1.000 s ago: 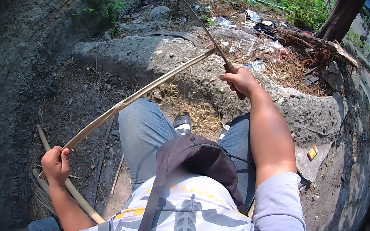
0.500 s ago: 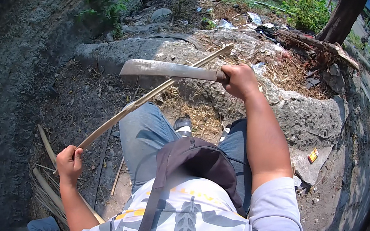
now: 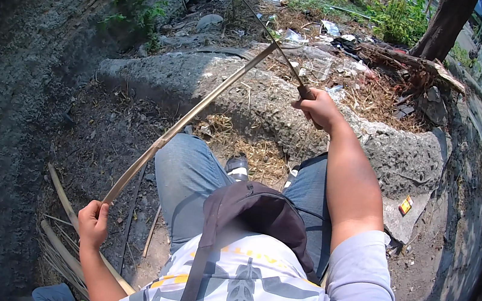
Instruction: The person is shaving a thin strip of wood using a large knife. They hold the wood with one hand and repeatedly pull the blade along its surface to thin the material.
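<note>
My left hand [image 3: 93,225] is closed round the lower end of a long, pale split strip [image 3: 191,113], like bamboo or palm stalk. The strip slants up and away to the right, passing above my left knee. My right hand [image 3: 319,109] grips the dark handle of a machete [image 3: 287,63]. Its blade is seen nearly edge-on and points up and to the far left. The strip's far end meets or overlaps the blade about midway; whether they touch I cannot tell.
A rough concrete slab [image 3: 375,147] lies beyond my feet, with dry shavings [image 3: 265,153] before it. Long pale stalks [image 3: 68,195] lie at my left. Litter, a tree trunk [image 3: 446,28] and a broken log [image 3: 411,58] stand farther off. A wall [image 3: 32,74] rises on the left.
The machete has turned from lying level across the strip, its flat side showing, to edge-on with its tip pointing up and away. My right hand moved slightly right; the left moved little.
</note>
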A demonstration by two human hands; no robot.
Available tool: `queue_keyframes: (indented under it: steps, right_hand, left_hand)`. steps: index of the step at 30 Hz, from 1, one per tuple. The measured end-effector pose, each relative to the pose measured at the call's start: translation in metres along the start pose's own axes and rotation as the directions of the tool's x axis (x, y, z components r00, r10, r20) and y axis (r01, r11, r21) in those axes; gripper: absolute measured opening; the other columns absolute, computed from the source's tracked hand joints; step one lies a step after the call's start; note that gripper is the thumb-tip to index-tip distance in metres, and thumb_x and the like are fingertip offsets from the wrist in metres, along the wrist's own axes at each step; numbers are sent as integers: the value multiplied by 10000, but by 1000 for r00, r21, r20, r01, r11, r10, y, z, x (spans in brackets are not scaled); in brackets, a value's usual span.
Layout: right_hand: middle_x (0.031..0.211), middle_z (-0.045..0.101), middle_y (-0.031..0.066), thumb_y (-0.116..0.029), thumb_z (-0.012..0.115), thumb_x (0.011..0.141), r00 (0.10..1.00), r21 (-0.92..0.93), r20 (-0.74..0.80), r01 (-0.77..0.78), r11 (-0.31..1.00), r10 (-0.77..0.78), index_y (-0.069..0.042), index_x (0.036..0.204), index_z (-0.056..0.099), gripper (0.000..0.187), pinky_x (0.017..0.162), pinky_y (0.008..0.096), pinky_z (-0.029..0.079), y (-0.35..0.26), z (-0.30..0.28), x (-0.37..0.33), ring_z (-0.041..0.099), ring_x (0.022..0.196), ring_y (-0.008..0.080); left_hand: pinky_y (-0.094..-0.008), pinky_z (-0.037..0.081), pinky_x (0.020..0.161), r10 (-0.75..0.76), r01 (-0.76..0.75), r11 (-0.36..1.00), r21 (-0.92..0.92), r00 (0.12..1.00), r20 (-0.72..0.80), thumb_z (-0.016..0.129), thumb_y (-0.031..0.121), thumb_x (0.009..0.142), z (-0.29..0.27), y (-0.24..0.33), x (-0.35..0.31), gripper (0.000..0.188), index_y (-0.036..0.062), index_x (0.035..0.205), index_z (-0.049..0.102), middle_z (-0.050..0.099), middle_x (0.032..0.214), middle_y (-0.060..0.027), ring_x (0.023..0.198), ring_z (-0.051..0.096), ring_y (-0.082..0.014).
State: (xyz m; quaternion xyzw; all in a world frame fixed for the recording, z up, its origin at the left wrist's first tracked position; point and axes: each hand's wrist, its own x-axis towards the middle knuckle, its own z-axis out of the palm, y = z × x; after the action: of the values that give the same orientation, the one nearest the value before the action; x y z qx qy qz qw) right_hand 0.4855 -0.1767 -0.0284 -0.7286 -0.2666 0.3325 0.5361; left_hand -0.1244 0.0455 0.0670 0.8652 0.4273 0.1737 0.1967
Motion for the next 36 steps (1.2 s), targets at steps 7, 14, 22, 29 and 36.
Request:
queue_keyframes:
  steps: [7, 14, 22, 29, 36]
  right_hand:
    - [672, 580, -24, -210, 838, 841, 995, 139, -50, 97, 985, -91, -88, 849, 652, 222, 548, 276, 406, -12, 4, -11, 536, 580, 93]
    - [865, 742, 99, -319, 816, 842, 889, -392, -293, 224, 892, -351, -66, 1035, 740, 327, 754, 381, 543, -15, 4, -20, 717, 817, 246]
    - [888, 739, 125, -289, 747, 818, 869, -839, 83, 325, 436, -487, -143, 941, 691, 199, 764, 490, 552, -34, 41, -28, 700, 866, 398]
    - [927, 742, 191, -249, 753, 805, 938, -761, -55, 183, 622, -343, -77, 1025, 715, 282, 784, 456, 552, -8, 32, -2, 706, 892, 389]
    - [941, 750, 185, -255, 741, 823, 969, -539, -148, 87, 838, -196, -116, 1116, 742, 324, 789, 456, 543, -9, 11, -5, 717, 896, 370]
  left_hand:
    - [-305, 393, 616, -71, 96, 984, -149, 983, 168, 597, 302, 1058, 19, -1, 7, 353, -3, 890, 655, 550, 702, -14, 688, 472, -98]
    - [-337, 408, 635, 17, 8, 990, -139, 983, 182, 558, 332, 1074, 41, -3, 12, 408, 2, 839, 602, 526, 698, -55, 684, 501, -166]
    - [-419, 436, 614, 37, -32, 998, -61, 996, 80, 533, 309, 1079, 63, 45, 19, 369, 15, 877, 624, 558, 699, -137, 647, 561, -284]
    - [-486, 478, 653, 142, -122, 959, 257, 988, -61, 547, 287, 1057, 64, 95, 21, 291, 56, 918, 655, 644, 795, -182, 745, 626, -419]
    - [-468, 496, 669, 142, -135, 987, 90, 987, -74, 575, 278, 1045, 80, 102, 28, 282, 37, 937, 672, 659, 811, -174, 742, 638, -406]
